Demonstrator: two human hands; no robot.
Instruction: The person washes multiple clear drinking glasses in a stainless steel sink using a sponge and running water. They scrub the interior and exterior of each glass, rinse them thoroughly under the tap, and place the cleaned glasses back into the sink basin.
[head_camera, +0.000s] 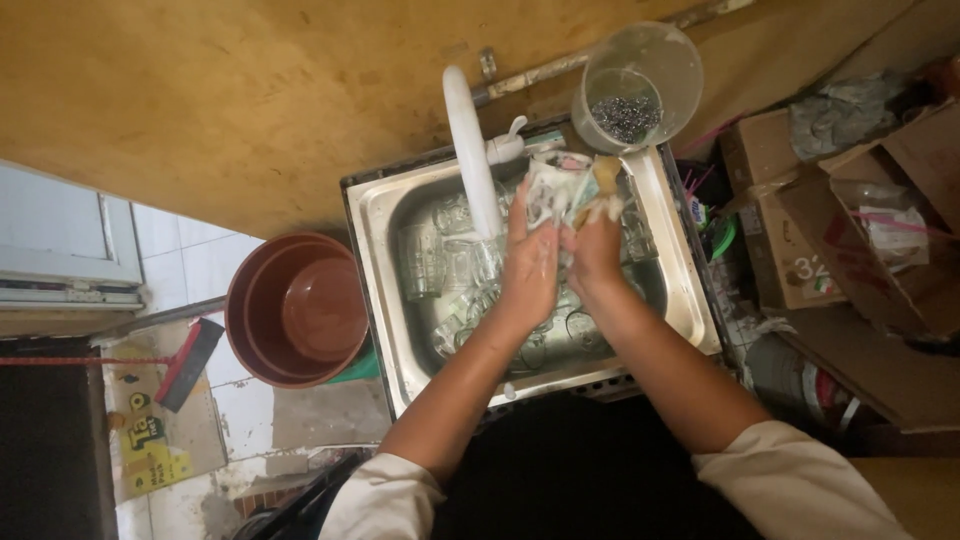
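Stainless steel forms the sink, a single basin filled with clear drinking glasses lying on their sides and upright. Both hands work above the basin, just beside the white swivel tap.

**Step in hand.** The left hand is closed around a soapy glass, which is held over the middle of the basin, against the tap spout. The right hand clamps a yellow sponge and presses it to the rim of the same glass. Foam covers the glass and the fingers. Judged from this, the scrubbing stage is under way; the glasses in the basin appear not yet rinsed.

**Next move.** It calls for a firm hold on the slippery glass while the sponge passes around it, and for clearance from the tap spout.

**Packages, labels and signs.**
- Translucent plastic jug: behind the sink, right of the tap; holds a steel scourer.
- Brown cardboard boxes: right of the sink, open, with red printing on one face.
- Yellow printed sheet: on the floor at lower left, under a red-edged squeegee.
- Brown plastic basins: stacked, left of the sink.
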